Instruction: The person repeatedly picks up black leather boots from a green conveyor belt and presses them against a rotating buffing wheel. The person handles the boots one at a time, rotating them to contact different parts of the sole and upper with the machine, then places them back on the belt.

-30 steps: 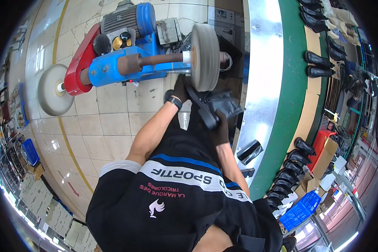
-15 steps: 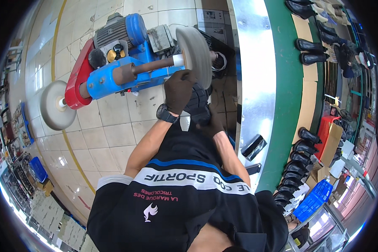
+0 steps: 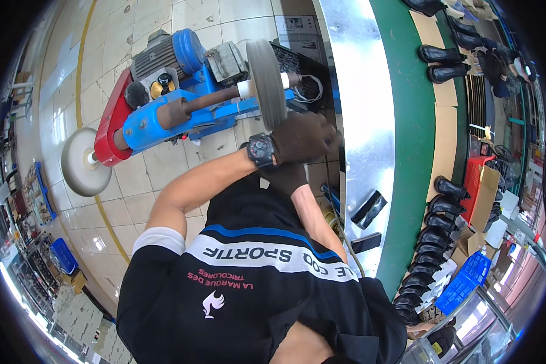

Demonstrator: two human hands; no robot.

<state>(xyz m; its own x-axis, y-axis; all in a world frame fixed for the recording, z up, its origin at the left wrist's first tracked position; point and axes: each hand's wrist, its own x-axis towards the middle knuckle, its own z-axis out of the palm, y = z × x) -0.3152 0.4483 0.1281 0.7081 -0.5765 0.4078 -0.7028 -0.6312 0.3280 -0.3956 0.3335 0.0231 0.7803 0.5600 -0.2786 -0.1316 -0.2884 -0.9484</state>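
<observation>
My left hand (image 3: 303, 138), in a dark brown glove below a black wristwatch (image 3: 261, 150), is closed just below the grey buffing wheel (image 3: 266, 82). It crosses above my right hand (image 3: 286, 176), which wears the same kind of glove and curls close to my body. A black shoe with a ribbed sole showed between the hands half a second ago. Now the gloves hide nearly all of it. Beside the right hand a small pale tab (image 3: 264, 183) pokes out. What the left fingers grip is covered.
The wheel sits on the shaft of a blue machine (image 3: 148, 121) with a red belt guard (image 3: 110, 118); a pale second wheel (image 3: 86, 162) is at its left end. On my right, a metal ledge (image 3: 367, 121) borders a green bench (image 3: 415, 139) carrying several black shoes (image 3: 432, 236).
My left hand has moved right and slightly down, crossing over the right hand. The black shoe, plainly visible before, is now covered by the gloves. The view has shifted slightly.
</observation>
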